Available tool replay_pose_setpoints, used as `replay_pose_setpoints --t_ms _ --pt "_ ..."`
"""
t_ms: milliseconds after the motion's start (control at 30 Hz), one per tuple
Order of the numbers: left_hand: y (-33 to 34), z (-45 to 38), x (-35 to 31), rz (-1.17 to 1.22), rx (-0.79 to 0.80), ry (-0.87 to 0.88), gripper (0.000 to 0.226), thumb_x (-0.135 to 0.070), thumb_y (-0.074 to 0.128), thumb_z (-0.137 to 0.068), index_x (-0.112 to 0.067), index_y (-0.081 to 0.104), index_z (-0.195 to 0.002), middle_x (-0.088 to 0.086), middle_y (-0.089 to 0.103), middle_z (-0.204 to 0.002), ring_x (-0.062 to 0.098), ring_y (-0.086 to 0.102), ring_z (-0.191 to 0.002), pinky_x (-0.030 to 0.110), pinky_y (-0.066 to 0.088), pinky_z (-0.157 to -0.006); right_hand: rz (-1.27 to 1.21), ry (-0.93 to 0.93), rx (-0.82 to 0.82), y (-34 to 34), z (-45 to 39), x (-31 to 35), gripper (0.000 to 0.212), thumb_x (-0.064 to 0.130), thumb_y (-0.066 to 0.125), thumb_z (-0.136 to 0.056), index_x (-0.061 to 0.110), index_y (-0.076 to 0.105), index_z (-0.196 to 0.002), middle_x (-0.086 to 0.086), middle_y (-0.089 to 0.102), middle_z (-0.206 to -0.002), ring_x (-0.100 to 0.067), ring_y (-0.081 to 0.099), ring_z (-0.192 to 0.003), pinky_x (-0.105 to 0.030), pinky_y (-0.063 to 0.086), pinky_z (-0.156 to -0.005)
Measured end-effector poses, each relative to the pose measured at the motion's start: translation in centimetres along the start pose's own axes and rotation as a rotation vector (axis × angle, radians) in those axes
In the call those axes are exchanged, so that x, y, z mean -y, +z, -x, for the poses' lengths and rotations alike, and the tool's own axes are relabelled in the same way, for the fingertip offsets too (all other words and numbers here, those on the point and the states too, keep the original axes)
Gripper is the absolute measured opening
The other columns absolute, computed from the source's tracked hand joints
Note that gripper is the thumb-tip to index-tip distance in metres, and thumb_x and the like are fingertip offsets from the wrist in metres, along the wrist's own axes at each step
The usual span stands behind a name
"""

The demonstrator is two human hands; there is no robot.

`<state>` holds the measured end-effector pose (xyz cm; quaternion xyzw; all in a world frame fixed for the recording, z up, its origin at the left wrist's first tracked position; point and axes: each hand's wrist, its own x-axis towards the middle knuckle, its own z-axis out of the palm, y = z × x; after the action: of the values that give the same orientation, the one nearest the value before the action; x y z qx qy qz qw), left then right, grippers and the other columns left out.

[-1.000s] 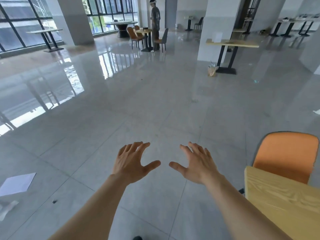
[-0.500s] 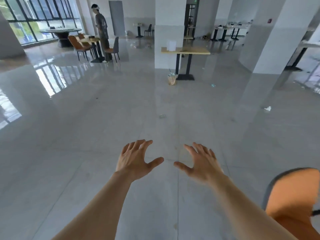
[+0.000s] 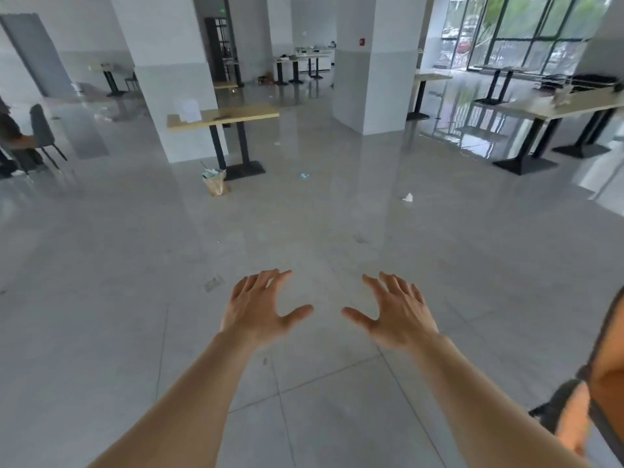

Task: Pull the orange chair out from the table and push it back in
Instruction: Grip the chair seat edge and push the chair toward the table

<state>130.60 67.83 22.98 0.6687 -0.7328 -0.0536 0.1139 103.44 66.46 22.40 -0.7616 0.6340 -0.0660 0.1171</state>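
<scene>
The orange chair (image 3: 607, 376) with its dark edge shows only partly at the far right edge, blurred. Its table is out of view. My left hand (image 3: 260, 309) is stretched out in front of me over the grey tiled floor, palm down, fingers spread, holding nothing. My right hand (image 3: 395, 312) is held the same way beside it, empty, well to the left of the chair and apart from it.
A wooden table on black legs (image 3: 223, 116) stands ahead by a white pillar (image 3: 169, 69), a paper bag (image 3: 216, 184) at its foot. More tables (image 3: 547, 109) line the windows at right. A second pillar (image 3: 371, 62) stands mid-room. A person sits at far left (image 3: 13, 140).
The view has swung to the right across the room. The orange chair has slid to the right edge and the table beside it has left the view. Both hands stay spread and empty.
</scene>
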Motion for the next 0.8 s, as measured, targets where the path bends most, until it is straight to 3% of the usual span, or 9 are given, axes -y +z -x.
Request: replay_pose_setpoints --t_ms 333,500,633,800 --pt "7.3 -30.5 -10.3 0.033 0.077 0.442 0.089 -0.087 0.04 -0.083 -0.037 0.032 -0.156 -0.008 0.038 -0.158 0.017 0.031 -0.146 0.035 0.018 -0.118 0.004 0.441 -0.128 -3.9 -14.4 -15.4 0.102 0.096 0.027 -0.077 0.037 0.021 -0.16 -0.002 0.019 -0.17 -0.024 0.011 -0.157 -0.049 0.01 -0.127" --pt "12.1 -42.9 -20.5 0.079 0.187 0.76 0.109 -0.097 0.016 -0.068 -0.035 0.032 -0.156 -0.007 0.043 -0.153 0.019 0.035 -0.144 0.038 0.022 -0.117 -0.013 0.775 -0.177 -5.7 -16.8 -22.4 0.1 0.094 0.028 -0.08 0.036 0.02 -0.161 -0.003 0.018 -0.171 -0.025 0.01 -0.157 -0.05 0.009 -0.127" --pt "15.0 -47.3 -30.7 0.104 0.266 1.014 0.11 -0.096 0.013 -0.066 -0.036 0.032 -0.156 -0.006 0.043 -0.153 0.02 0.038 -0.143 0.038 0.026 -0.117 -0.014 1.044 -0.239 -7.5 -15.0 -26.2 0.098 0.093 0.03 -0.082 0.036 0.02 -0.16 -0.002 0.019 -0.17 -0.024 0.01 -0.157 -0.051 0.009 -0.127" --pt "17.9 -44.9 -43.5 0.152 0.385 1.356 0.109 -0.097 0.015 -0.066 -0.037 0.031 -0.157 -0.007 0.039 -0.157 0.02 0.037 -0.143 0.039 0.026 -0.115 -0.05 1.369 -0.313 -7.8 -7.8 -29.3 0.099 0.095 0.028 -0.079 0.039 0.019 -0.159 -0.003 0.019 -0.17 -0.029 0.012 -0.157 -0.055 0.01 -0.126"
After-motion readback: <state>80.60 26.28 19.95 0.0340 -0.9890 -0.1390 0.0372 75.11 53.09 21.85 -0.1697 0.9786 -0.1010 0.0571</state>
